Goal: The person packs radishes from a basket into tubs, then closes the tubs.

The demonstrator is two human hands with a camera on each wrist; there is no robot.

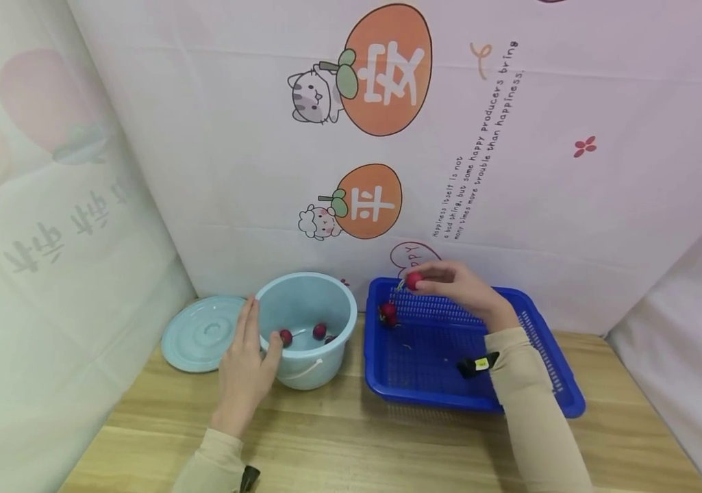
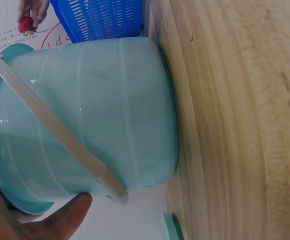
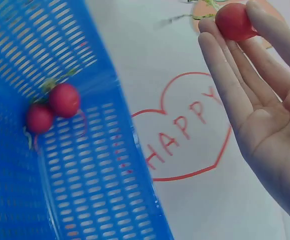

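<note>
A radish (image 1: 414,281) is pinched by the right hand (image 1: 461,289) near the basket's (image 1: 431,352) back left corner; leftward lies the bucket (image 1: 301,298), its rim touched by the straight-fingered left hand (image 1: 246,373).

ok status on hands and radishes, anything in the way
Right hand pinching one radish near blue basket. Left hand at rim of bucket. Two radishes in basket, others in bucket. Lid off, nothing seen blocking bucket's mouth.
</note>
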